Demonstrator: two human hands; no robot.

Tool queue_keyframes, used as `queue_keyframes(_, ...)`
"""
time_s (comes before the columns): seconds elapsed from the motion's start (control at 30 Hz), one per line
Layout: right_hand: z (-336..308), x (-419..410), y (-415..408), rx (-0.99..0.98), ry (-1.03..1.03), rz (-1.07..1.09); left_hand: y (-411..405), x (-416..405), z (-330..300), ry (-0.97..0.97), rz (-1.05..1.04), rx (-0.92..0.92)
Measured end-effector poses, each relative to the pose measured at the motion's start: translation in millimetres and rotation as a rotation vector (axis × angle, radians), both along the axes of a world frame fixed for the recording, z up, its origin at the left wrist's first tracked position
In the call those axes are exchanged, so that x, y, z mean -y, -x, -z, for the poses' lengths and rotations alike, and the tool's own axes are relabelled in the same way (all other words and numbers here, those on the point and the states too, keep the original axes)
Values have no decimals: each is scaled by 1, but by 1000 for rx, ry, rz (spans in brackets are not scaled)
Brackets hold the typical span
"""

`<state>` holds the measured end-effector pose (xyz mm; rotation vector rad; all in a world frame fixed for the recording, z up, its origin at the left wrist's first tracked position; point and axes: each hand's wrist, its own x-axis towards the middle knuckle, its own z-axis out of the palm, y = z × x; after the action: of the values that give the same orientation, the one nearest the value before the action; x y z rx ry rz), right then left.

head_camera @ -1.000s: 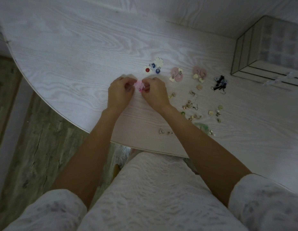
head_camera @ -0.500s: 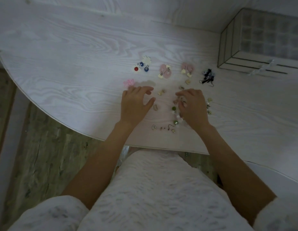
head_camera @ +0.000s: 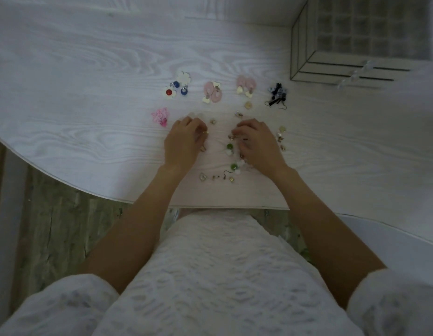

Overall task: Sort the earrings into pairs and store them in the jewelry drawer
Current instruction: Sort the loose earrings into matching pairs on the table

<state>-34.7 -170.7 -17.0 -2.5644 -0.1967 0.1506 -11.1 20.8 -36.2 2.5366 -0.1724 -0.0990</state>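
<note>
Sorted earring pairs lie in a row on the white table (head_camera: 89, 98): white flowers with red and blue beads (head_camera: 177, 87), two pink pairs (head_camera: 212, 92) (head_camera: 246, 85), and a black-and-blue pair (head_camera: 278, 94). A bright pink pair (head_camera: 160, 115) lies apart at the left. My left hand (head_camera: 184, 141) curls its fingers and pinches a small gold earring (head_camera: 205, 132). My right hand (head_camera: 259, 144) is curled over the loose pile, its fingertips pinching a small gold earring (head_camera: 232, 137). Green-and-white earrings (head_camera: 230, 149) lie between the hands.
The clear jewelry drawer box (head_camera: 305, 57) stands at the back right, its drawers shut and handles facing me. More small loose earrings lie near the table's front edge (head_camera: 203, 177) and right of my right hand (head_camera: 282, 137). My lap is below the edge.
Both hands let go of the bright pink pair, which now lies at the left. They moved toward me into the loose earrings, and the left hand's fingers have curled in.
</note>
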Motion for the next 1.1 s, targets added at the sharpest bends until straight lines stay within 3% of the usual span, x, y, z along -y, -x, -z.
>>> queue_keyframes(0.1,-10,26,8,43,-76,140,6,0,0,22,38,-55)
queue_keyframes(0.27,-4,69,22,3,37,316,6,9,-13,63,3,-15)
queue_keyframes(0.4,1,71,22,6,47,305,-14,37,-24,92,148,49)
queue_keyframes(0.57,2,59,20,23,126,243,-47,73,-11,-61,334,22)
queue_keyframes(0.9,1,60,11,55,200,200,-52,98,-14,-160,386,128)
queue_keyframes(1.1,3,67,-12,-8,75,336,-42,97,-9,-195,425,239)
